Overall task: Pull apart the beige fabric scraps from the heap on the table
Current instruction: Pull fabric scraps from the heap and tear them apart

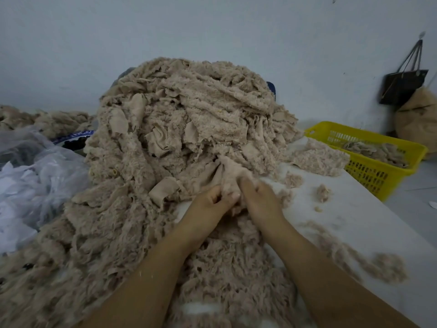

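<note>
One beige scrap (224,172) at the foot of the heap (189,114) on the desk (354,221) was held between the left hand (208,202) and the right hand (260,197), each grip closed on its near edge. It would best be parted by short, opposed pulls kept low, so that the heap leaning above was not dragged down. A yellow basket (369,171) stood at the right, plastic bags (35,181) at the left; loose fluff (387,266) was strewn nearby.

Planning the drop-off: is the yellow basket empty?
No, beige fabric scraps lie inside the yellow basket.
</note>
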### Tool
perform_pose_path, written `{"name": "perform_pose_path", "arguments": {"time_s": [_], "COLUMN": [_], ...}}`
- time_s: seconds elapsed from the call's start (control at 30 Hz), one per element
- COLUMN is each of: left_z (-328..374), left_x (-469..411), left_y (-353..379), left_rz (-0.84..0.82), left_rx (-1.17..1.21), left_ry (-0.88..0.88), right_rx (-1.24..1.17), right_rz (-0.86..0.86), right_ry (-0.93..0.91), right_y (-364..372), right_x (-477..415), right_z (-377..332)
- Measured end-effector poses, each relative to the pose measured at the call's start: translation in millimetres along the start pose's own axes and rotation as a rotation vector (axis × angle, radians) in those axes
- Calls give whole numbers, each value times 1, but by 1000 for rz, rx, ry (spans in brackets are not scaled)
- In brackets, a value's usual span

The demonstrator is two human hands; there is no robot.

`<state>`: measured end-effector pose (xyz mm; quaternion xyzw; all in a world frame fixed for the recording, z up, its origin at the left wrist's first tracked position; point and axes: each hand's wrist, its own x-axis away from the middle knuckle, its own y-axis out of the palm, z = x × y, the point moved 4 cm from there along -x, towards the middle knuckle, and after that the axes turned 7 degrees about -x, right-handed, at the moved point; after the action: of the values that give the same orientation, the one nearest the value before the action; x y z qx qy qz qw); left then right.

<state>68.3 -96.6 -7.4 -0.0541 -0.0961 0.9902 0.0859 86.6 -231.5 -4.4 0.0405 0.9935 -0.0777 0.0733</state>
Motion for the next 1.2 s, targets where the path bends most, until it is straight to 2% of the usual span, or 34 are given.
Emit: {"name": "perform_pose_path", "arguments": {"time_s": [0.07, 0.17, 0.3, 0.4, 0.5, 0.6, 0.67, 0.73, 0.83, 0.97, 1.1, 1.2], "left_z": [2, 3, 0, 0, 4, 5, 3, 5, 7, 12, 12, 19], "left_x": [0, -3, -8, -7, -5, -3, -2, 0, 3, 2, 2, 4], "left_y": [0, -1, -10, -16, -15, -9, -6, -3, 0, -3, -5, -13], "left_rz": [-27, 33, 154, 133, 20, 3, 22, 7, -35, -46, -56, -51], "left_rx": [107, 302, 576, 715, 640, 589, 435, 200, 56, 416, 616, 758], "left_ry": [3, -22, -163, -232, -197, -166, -100, -31, 20, -32, -97, -81], "right_rx": [-62, -138, -139, -102, -85, -286, -423, -428, -443, -833, -924, -977], "right_rz": [143, 178, 88, -62, -187, -198, -233, -251, -115, 31, 55, 176], "right_ry": [34, 77, 32, -69, -55, 175, 279, 314, 375, 394, 374, 402], "right_y": [-12, -16, -9, -2, 5, 9, 11, 10, 4, -3, -1, -12], "right_x": [-3, -3, -1, 5, 9, 8, 8, 7, 2, -4, -6, -10], "right_z": [0, -1, -7, -12, -11, -3, 1, 3, 6, 3, 6, 9]}}
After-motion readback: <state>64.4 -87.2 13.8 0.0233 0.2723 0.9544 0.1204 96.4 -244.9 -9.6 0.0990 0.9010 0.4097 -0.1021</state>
